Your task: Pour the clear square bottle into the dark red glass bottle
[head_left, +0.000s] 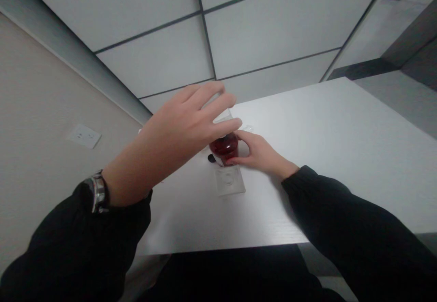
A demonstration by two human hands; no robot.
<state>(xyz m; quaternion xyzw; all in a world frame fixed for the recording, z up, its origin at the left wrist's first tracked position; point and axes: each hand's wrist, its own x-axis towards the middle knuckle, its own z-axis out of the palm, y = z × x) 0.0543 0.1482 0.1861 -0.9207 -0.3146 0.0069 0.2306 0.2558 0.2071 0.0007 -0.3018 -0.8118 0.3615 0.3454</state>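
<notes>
A round dark-red glass bottle (223,148) stands on the white table (324,156), its top hidden under my left hand (180,131). The fingers of that hand are spread and reach over the bottle, apparently without gripping it. My right hand (261,154) curves around the bottle's right side, with fingertips pressed against the glass. Just behind my left fingers stands a transparent plastic piece (223,116), partly hidden. A square transparent plastic tray (229,180) lies in front of the bottle. A small black object (211,158) sits at the bottle's left.
A wristwatch (98,193) circles my left wrist, and both arms wear black sleeves. The table's far corner meets a beige wall carrying a white wall socket (84,136). A small transparent item (248,128) lies beyond my right hand. The table's near edge runs below my arms.
</notes>
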